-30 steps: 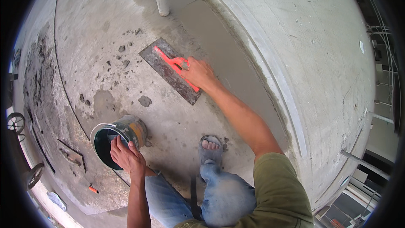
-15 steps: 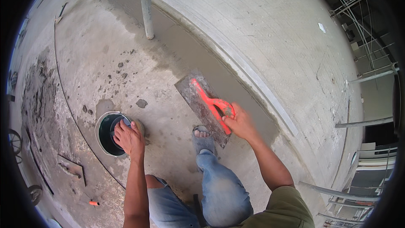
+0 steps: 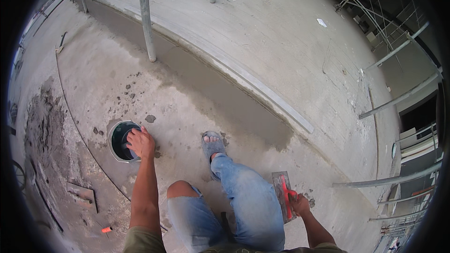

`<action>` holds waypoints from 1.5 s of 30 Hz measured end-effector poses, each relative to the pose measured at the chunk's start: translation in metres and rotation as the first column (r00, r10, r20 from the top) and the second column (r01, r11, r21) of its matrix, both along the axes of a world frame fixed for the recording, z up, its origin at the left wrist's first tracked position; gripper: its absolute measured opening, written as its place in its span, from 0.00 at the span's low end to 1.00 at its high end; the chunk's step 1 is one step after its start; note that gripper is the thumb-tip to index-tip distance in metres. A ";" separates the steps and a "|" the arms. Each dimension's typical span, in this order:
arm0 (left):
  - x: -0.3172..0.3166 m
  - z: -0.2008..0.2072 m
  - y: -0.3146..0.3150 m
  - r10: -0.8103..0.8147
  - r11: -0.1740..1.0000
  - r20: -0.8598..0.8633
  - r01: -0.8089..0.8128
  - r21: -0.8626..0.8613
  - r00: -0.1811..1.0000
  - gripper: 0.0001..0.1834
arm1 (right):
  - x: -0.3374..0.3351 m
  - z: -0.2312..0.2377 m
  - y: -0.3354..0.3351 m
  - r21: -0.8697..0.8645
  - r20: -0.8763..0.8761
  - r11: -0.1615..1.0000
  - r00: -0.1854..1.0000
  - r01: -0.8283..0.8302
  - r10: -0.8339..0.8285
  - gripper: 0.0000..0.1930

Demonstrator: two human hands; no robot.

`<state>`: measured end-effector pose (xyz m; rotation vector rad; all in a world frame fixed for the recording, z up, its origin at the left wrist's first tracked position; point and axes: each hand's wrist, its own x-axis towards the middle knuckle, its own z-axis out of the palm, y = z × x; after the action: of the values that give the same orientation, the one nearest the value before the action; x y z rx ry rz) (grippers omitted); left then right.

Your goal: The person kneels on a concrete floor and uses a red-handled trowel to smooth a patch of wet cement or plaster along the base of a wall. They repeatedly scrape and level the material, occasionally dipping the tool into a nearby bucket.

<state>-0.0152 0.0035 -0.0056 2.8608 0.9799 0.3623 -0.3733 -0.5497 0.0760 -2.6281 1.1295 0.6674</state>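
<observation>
- head view: the trowel (image 3: pixel 281 199) is out past the right leg (image 3: pixel 251 197), well apart from the damp grey strip (image 3: pixel 225 100). can't tell from my end whether the blade touches the floor (image 3: pixel 178 107).
- right hand (image 3: pixel 300 203) has its fingers curled round the red handle (image 3: pixel 286 199). that's where i'd take hold too, near the middle so the long plate doesn't tip.
- my guess is it's light but stiff, thin metal that won't flex much. could get slick if the grip's wet, and i'd keep fingers off the edges.
- left hand (image 3: pixel 141 143) is over the mouth of the bucket (image 3: pixel 117 138), fingers bent down past the rim. can't tell if they're grasping anything in there, the inside's too dark.
- bucket stands on the floor in front of the left knee (image 3: pixel 180 189). weight depends on what's in it, and i can't make that out. looks like hard plastic to me, so i'd grab the rim on opposite sides and lift level.
</observation>
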 end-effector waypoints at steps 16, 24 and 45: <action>0.006 -0.002 -0.003 0.027 0.992 -0.107 -0.013 0.128 0.994 0.23 | 0.385 -0.001 0.054 0.091 0.383 0.826 0.785 -0.556 0.487 0.22; 0.010 0.001 -0.009 -0.010 0.975 -0.124 0.038 0.220 0.992 0.25 | 0.561 -0.099 0.088 0.070 0.385 0.751 0.712 -0.657 0.587 0.22; 0.017 0.003 -0.011 -0.053 0.951 -0.122 0.087 0.297 0.991 0.24 | 0.701 -0.162 0.125 0.138 0.369 0.710 0.701 -0.690 0.610 0.22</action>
<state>0.0019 -0.0072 -0.0023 3.2147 0.9066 0.3779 0.3281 -0.4252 -0.0860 -2.7237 -0.0385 0.4504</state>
